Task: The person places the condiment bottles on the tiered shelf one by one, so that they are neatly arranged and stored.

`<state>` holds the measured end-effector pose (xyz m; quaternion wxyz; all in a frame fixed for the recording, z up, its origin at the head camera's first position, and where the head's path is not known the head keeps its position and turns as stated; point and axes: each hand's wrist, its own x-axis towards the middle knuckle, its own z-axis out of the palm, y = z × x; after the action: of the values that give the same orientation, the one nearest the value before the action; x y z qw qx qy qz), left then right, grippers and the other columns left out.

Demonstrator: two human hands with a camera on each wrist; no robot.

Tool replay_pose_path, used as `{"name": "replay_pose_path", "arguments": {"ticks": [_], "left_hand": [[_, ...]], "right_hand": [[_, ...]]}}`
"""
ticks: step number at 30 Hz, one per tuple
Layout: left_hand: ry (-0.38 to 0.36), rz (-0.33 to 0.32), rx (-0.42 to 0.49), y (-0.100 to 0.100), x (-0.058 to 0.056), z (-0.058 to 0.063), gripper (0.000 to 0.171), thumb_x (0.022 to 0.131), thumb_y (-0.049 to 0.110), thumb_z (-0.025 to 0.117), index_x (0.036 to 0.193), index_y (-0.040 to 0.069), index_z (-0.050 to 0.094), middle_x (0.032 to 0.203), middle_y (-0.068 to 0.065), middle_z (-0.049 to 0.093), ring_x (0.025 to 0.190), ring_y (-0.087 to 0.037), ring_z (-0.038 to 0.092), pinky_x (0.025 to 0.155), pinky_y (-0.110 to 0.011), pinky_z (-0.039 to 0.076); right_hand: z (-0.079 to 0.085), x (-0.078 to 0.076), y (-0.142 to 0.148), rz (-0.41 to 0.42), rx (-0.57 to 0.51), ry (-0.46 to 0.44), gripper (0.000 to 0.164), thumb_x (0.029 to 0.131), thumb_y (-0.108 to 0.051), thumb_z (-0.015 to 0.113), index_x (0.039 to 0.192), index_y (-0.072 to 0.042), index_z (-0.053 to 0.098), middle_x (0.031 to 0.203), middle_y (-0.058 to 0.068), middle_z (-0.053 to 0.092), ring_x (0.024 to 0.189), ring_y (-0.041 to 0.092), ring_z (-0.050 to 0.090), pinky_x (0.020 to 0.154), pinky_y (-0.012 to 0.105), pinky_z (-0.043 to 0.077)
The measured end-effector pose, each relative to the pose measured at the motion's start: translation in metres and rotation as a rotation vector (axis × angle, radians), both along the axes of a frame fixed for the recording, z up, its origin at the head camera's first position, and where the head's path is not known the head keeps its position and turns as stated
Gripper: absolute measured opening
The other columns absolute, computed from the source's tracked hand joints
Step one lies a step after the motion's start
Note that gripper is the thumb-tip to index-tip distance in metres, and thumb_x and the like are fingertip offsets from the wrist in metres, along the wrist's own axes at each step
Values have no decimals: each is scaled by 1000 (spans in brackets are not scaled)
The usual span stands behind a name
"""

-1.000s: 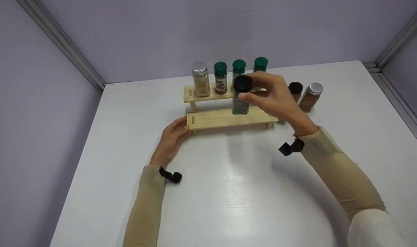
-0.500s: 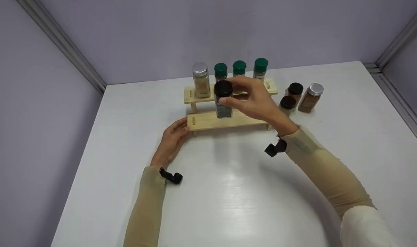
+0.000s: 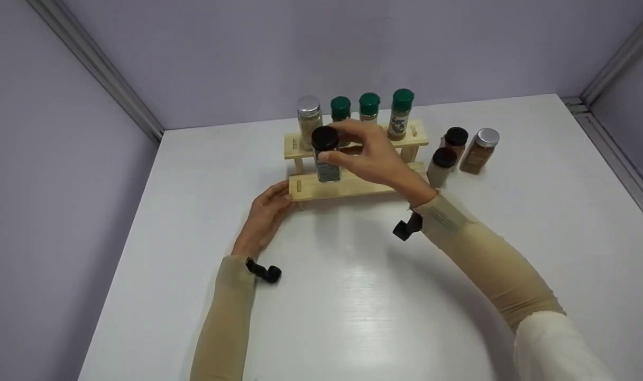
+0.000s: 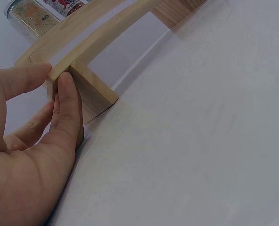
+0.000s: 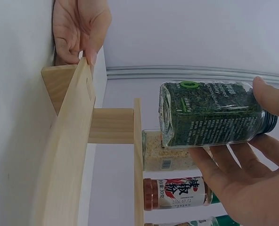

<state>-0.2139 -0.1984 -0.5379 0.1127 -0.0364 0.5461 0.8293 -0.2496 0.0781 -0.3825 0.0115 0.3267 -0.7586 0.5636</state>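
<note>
My right hand holds a glass spice jar with a black lid, full of dark green dried herb flakes. The jar hangs upright over the left part of the lower shelf of a two-step wooden spice rack, and a gap shows below its base in the right wrist view. At the left end of that shelf, my left hand pinches the board between thumb and fingers. On the upper shelf stand a silver-lidded jar and 3 green-lidded jars, partly behind the right hand.
Right of the rack, two black-lidded jars and a silver-lidded jar of reddish-brown spice stand on the white table. Pale panels with metal frame bars enclose the table at the back and sides.
My right hand has carried the herb jar leftward along the lower shelf, uncovering the rightmost green-lidded jar and a black-lidded jar on the table. The left hand has stayed on the rack's end.
</note>
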Motion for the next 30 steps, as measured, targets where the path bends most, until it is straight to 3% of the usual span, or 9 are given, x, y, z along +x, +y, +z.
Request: {"name": "replay_pose_path", "arguments": {"ticks": [19,24,30], "left_hand": [[-8,-8,-6,-1,4,2,52,107,4,64,156,3,49,156,-16,51,144,-27,52,119,-32,49],[-3,-14,-20,-2,6,0,52,107,5,64,157,3,48,156,-15,51,145,-27,52,119,-31,48],[11,-12,-1,-6,8,1,51,108,3,61,156,1,47,154,-17,51,141,-26,54,119,-34,49]], "right_hand": [[-35,-7,-20,26,-34,-10,42,97,-15,82,137,-5,72,127,11,71,117,24,72,107,36,59],[-44,-8,-25,17,-39,-43,42,97,-13,82,136,-4,71,129,13,71,120,26,71,110,42,58],[-53,-9,-33,22,-40,-79,41,96,-14,82,134,-4,72,130,13,70,121,27,69,110,39,57]]}}
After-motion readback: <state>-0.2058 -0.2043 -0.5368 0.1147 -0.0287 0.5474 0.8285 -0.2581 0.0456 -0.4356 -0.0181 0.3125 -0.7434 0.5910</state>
